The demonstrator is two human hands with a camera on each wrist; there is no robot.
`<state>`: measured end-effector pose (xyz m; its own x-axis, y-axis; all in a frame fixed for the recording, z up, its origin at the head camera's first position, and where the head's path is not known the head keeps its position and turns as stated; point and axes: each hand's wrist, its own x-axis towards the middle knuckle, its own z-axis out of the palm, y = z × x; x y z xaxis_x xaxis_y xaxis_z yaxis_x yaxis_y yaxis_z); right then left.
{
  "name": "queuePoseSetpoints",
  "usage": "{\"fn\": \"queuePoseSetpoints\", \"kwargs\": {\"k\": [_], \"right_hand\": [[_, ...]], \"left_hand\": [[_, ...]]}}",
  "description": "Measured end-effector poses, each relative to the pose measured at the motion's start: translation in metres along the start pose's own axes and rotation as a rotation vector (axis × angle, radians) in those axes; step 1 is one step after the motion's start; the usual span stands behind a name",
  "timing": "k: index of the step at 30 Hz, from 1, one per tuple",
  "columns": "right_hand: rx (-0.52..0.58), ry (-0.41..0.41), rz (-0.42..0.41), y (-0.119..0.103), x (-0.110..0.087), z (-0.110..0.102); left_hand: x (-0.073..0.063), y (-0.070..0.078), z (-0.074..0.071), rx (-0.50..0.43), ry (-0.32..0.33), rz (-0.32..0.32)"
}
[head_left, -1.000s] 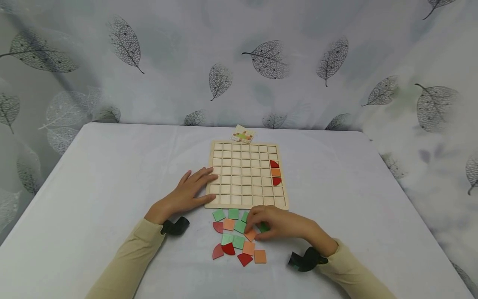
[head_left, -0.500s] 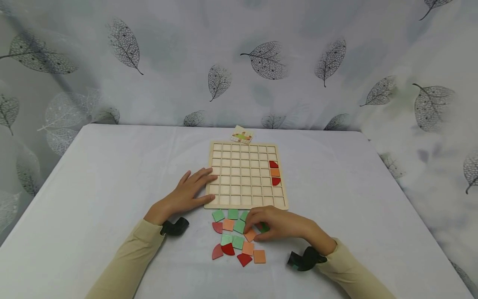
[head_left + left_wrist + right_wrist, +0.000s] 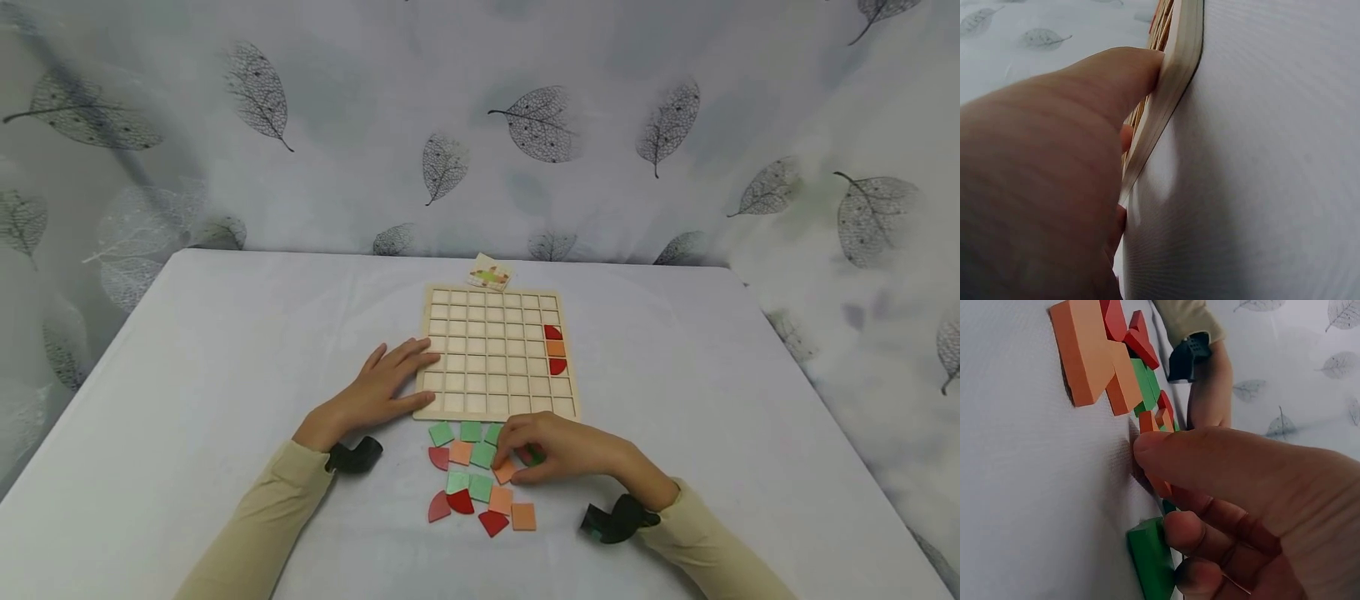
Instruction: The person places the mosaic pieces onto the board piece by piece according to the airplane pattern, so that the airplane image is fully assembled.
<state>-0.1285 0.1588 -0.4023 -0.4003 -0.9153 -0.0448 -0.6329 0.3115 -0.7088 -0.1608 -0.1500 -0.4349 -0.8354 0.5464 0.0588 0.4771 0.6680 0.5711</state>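
Note:
My left hand rests with fingers spread on the left edge of a wooden grid board; in the left wrist view its thumb touches the board's rim. Just in front of the board, my right hand pinches an orange square tile between thumb and fingers, low over the cloth. Seen from the right wrist, the thumb lies against this orange tile, and a green piece lies by the other fingers. Two red quarter-round tiles and an orange square sit in the board's right column.
Loose tiles lie in front of the board: green squares, orange squares and red quarter-rounds. A small picture card lies at the board's far edge. White cloth covers the table; a leaf-patterned curtain hangs behind.

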Motion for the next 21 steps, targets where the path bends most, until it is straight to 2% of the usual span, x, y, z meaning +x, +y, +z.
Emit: {"fn": "queuePoseSetpoints", "kwargs": {"k": [11, 21], "right_hand": [[0.029, 0.046, -0.077, 0.011, -0.006, -0.003], [0.017, 0.127, -0.047, 0.018, -0.012, -0.014]], "left_hand": [[0.000, 0.000, 0.001, 0.012, 0.001, -0.014], [0.001, 0.000, 0.002, 0.014, 0.001, -0.011]]}}
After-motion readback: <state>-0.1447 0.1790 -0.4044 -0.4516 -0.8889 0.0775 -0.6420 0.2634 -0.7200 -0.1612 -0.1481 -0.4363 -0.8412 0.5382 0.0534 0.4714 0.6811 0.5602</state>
